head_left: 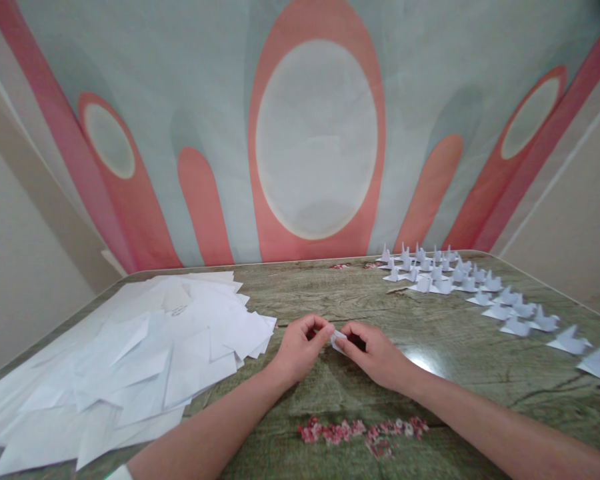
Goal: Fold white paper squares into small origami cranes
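A small piece of folded white paper [338,340] is held just above the middle of the table. My left hand [304,343] pinches its left edge between thumb and fingertips. From the other side my right hand [373,350] grips it the same way, so the two hands nearly meet. My fingers cover much of the paper, and its folded shape is hard to make out. Off to the left lies a wide, loose pile of white paper sheets [145,360]. Several folded white paper cranes [515,325] stand in rows along the right side.
The wood-grain table [290,293] carries a printed pink flower pattern [350,430] near its front. Behind the far edge hangs a grey-green backdrop [415,87] with coral shapes. The cranes reach from the back edge to the right edge.
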A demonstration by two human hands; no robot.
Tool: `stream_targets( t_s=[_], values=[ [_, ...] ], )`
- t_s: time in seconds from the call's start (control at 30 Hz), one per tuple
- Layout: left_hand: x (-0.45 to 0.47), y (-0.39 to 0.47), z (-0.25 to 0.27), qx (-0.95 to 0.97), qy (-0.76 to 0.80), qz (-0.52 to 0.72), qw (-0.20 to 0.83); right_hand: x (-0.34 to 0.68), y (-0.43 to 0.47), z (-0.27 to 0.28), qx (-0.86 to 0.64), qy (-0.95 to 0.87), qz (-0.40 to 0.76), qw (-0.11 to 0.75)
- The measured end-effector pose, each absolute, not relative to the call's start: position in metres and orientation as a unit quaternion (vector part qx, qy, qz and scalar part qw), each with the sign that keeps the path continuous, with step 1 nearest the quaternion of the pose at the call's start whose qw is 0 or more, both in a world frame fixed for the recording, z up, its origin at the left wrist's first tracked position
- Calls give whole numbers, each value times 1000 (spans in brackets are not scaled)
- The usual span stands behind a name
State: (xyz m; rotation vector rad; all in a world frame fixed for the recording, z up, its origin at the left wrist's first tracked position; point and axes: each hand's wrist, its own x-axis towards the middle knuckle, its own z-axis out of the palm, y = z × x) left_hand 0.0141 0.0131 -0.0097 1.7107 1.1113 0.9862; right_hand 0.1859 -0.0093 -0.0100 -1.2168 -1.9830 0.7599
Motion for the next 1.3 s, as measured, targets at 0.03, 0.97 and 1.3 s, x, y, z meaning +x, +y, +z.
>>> stream_targets(
  t_s=[0.03,0.97,1.3],
  values=[
    [14,13,-10,683,445,395,423,186,-10,-9,-466,-764,292,337],
    [18,9,-2,721,467,360,362,186,-6,-15,-457,-775,293,323],
    [17,11,-6,705,460,372,392,186,-7,-11,-465,-796,251,294]
  ],
)
